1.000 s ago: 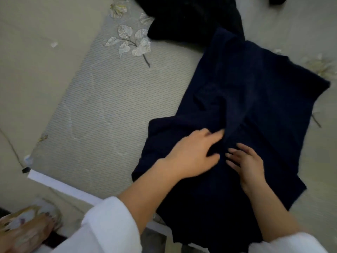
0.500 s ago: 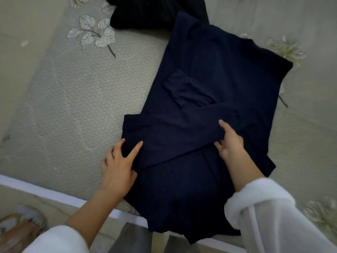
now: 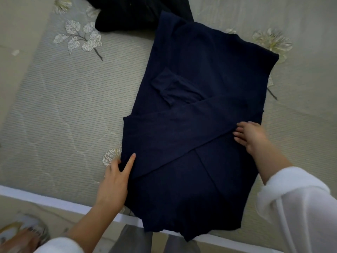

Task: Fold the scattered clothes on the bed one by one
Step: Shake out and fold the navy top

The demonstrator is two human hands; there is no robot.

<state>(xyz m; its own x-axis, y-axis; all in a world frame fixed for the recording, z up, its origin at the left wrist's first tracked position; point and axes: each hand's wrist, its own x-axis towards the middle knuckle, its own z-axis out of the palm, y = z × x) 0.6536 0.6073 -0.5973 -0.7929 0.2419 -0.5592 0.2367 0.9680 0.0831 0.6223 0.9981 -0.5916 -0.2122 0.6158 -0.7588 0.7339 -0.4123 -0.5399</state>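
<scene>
One navy garment [image 3: 200, 70] lies flat mid-frame on the leaf-patterned bed cover [image 3: 73, 106], with a sleeve folded slantwise across its body as a wide band. The left hand [image 3: 116, 176], lower centre-left, rests on its left edge, digits straight. The right hand [image 3: 249, 136], centre right, touches the band's end with loosely bent fingers; whether they pinch it is unclear. Black clothing [image 3: 127, 13] lies at the top, touching the navy piece.

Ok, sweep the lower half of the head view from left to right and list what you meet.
Slippered foot → left hand → navy garment → right hand → white right sleeve.
</scene>
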